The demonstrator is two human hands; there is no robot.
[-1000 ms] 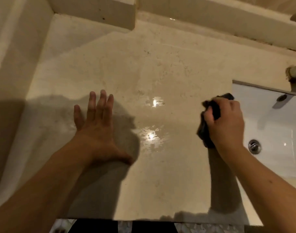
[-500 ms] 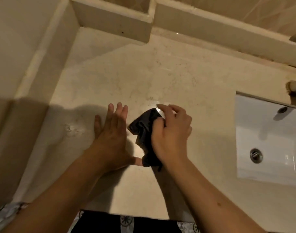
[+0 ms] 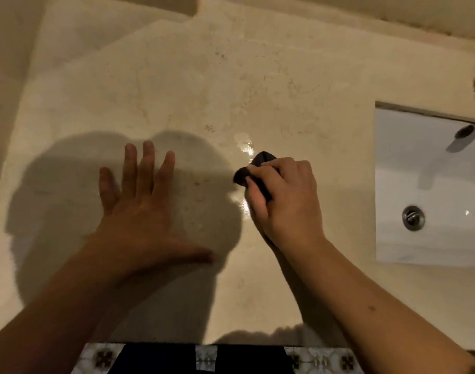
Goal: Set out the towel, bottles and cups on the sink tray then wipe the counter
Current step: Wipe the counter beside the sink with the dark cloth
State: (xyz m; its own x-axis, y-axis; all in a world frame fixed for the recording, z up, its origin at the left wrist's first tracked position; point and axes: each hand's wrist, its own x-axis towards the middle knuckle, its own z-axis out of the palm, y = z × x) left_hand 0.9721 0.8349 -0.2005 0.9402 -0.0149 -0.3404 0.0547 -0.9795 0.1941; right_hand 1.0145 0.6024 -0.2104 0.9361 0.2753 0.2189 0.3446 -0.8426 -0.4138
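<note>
Right hand grip clenched around dark cloth, pressing it on the table left of the sink. Left hand flat on table, fingers spread, holding nothing.

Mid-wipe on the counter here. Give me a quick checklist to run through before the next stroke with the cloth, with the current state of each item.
1. Dark cloth gripped in the right hand: ok, fingers closed on it.
2. Cloth in contact with the counter: ok, it looks pressed down.
3. Left hand flat on the counter, bracing, fingers spread: ok.
4. Wiping path to the left free of the left hand: not ok, that hand lies beside the cloth.
5. Path to the right, toward the sink: ok, bare counter between.
6. Towel, bottles and cups on the tray: cannot tell, none in view.
</note>
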